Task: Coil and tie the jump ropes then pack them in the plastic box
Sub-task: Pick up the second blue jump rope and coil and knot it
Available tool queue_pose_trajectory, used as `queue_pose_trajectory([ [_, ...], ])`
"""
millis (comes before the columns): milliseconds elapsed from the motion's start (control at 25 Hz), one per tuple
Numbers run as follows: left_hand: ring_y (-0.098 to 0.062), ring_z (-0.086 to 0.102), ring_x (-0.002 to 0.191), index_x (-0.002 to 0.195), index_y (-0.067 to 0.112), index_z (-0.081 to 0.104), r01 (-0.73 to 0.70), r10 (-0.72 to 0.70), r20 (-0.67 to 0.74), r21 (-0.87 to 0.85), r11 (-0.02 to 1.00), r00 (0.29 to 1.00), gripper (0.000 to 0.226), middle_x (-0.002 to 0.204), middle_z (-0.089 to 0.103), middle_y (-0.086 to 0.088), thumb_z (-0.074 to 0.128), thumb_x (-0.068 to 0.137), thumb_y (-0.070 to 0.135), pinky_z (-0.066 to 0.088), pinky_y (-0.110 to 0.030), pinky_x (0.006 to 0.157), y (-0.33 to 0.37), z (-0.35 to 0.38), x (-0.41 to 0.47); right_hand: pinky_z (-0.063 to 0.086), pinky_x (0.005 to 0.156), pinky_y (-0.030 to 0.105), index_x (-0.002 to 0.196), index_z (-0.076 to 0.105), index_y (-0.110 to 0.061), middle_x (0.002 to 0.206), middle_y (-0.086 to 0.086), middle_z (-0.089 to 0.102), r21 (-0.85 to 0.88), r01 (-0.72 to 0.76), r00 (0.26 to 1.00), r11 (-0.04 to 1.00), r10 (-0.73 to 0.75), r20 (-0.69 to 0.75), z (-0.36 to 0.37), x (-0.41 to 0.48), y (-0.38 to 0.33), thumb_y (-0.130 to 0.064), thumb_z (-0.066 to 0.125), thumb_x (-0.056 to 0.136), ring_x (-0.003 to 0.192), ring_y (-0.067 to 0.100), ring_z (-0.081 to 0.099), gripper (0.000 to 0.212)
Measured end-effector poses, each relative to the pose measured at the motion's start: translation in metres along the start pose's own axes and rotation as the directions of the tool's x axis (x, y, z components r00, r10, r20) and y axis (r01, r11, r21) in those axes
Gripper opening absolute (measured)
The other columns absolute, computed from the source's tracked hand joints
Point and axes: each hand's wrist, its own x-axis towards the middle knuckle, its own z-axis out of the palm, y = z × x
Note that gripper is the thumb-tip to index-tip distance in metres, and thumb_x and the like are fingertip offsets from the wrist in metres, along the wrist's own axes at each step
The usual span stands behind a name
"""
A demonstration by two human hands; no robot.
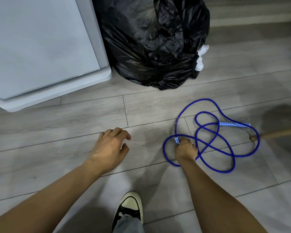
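**A:** Starting from the largest, how many items are on the wood-plank floor (74, 118)?

**B:** One white appliance (40, 47) at upper left; one black rubbish bag (154, 47) just beside it, white scraps showing at the bag's right edge. One blue jump rope (207, 145) lies in loose overlapping loops at right, uncoiled and untied.

**A:** Handles?

**B:** Two, both blue-and-white patterned. One handle (233, 124) lies on the floor at the far side of the loops. The right hand (186, 149) is closed around the near handle (177, 140), fingers curled tight.

**A:** The other hand?

**B:** The left hand (109, 148) hovers above bare floor, fingers spread and bent, holding nothing.

**A:** Obstructions?

**B:** One wooden stick (279, 133) enters from the right, its tip inside the outer loop. One black-and-white shoe (129, 209) sits below, between the forearms.
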Motion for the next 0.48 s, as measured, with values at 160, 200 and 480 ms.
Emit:
queue_pose_trajectory([
  [160,-0.019,0.052,0.113,0.125,0.029,0.056,0.022,-0.022,0.008,0.002,1.000,1.000,0.030,0.126,0.055,0.008,0.051,0.095,0.027,0.036,-0.033,0.098,-0.001,-0.010,0.001,0.051,0.080,0.050,0.110,0.055,-0.010,0.103,0.014,0.066,0.404,0.265,0.945,0.876,-0.152,-0.290,-0.040,-0.027,-0.055,-0.023,0.061,0.092,0.092,0.040,0.064,0.022],
  [200,-0.019,0.051,0.113,0.125,0.030,0.055,0.023,-0.023,0.007,0.001,1.000,1.000,0.030,0.127,0.055,0.009,0.050,0.096,0.028,0.036,-0.033,0.098,0.000,-0.015,0.002,0.052,0.079,0.049,0.105,0.054,-0.014,0.097,0.009,0.067,0.484,0.308,0.936,0.819,-0.170,-0.307,-0.057,-0.037,-0.068,-0.025,0.063,0.090,0.088,0.036,0.064,0.020],
  [480,-0.025,0.050,0.123,0.141,0.026,0.040,0.029,-0.034,-0.051,-0.082,0.996,0.998,0.047,0.137,0.055,0.003,0.052,0.095,0.030,0.040,-0.043,0.103,0.016,-0.090,-0.005,0.050,0.067,0.028,0.090,0.053,-0.028,0.078,-0.011,0.069,0.644,0.493,0.838,0.585,-0.518,-0.171,-0.175,-0.114,-0.149,-0.031,0.070,0.083,0.076,0.006,0.067,0.019],
])
